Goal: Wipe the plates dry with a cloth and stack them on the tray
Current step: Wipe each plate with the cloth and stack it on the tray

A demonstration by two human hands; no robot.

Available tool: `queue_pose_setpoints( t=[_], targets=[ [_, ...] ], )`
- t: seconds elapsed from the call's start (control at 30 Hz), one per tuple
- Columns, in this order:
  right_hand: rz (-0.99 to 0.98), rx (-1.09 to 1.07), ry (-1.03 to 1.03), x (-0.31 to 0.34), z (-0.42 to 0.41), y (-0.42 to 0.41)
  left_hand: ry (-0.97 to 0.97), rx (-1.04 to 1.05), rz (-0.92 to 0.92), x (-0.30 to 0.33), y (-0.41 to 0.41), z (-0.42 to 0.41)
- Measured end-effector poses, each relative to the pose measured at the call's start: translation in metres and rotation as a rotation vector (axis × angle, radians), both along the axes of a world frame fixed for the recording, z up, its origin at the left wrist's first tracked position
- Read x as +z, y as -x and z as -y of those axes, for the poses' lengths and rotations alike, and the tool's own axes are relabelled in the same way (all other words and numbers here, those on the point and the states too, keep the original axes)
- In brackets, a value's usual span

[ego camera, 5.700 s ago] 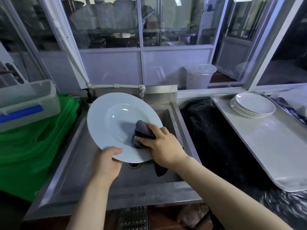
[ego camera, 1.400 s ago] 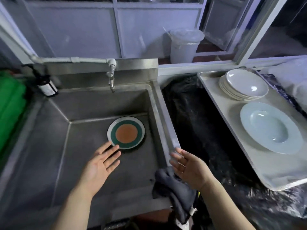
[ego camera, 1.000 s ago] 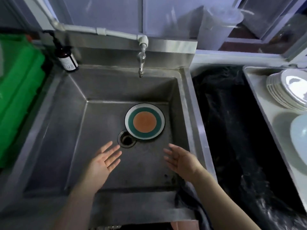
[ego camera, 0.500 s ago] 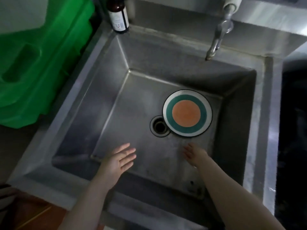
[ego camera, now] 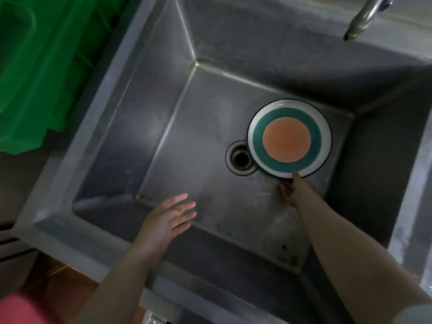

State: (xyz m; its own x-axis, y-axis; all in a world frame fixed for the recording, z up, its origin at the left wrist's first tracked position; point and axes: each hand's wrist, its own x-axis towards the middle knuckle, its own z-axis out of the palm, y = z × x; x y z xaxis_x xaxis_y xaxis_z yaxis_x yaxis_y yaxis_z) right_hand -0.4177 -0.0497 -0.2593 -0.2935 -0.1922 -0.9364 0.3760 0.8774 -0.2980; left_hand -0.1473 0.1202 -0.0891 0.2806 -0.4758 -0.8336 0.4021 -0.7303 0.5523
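A deep stainless-steel sink (ego camera: 163, 127) fills most of the head view, its basin seen from straight above, the metal dull and streaked. Stacked green plastic crates (ego camera: 44, 66) crowd the upper left corner, just beside the sink's left rim. The person's two bare forearms reach in from the lower edge.

On the sink floor, toward the far right corner, lies a round plate (ego camera: 289, 138), flat and face up, with an orange centre, a teal ring, a white band and a thin dark edge. Its left side overlaps the rim of the open drain (ego camera: 239, 158), which sits near the middle of the basin.

The left hand (ego camera: 167, 219) hovers over the near part of the basin, palm turned inward, fingers (ego camera: 184, 204) straight and slightly spread, holding nothing and well apart from the plate. The right hand (ego camera: 293, 189) is down in the basin at the plate's near edge. One digit lies on top of the white band of the rim, while the others are curled below it in shadow; whether they are under the plate or only beside it cannot be told, as the hand is dark and partly blurred.

The tip of a metal tap (ego camera: 364, 17) juts in at the upper right, above the back wall of the sink.
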Motion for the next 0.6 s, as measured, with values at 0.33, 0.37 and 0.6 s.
queue_pose_setpoints(
  t=[0.33,0.37,0.6],
  targets=[
    [-0.047,0.029,0.055,-0.004,0.007,0.011,0.013,0.038,-0.023,-0.002,-0.003,-0.001],
    [-0.034,0.006,0.081,-0.001,0.007,0.011,0.008,0.041,-0.026,-0.002,-0.003,0.000],
    [0.040,0.030,0.193,0.018,0.001,0.005,-0.032,0.171,-0.155,-0.001,-0.007,0.003]
  ],
)
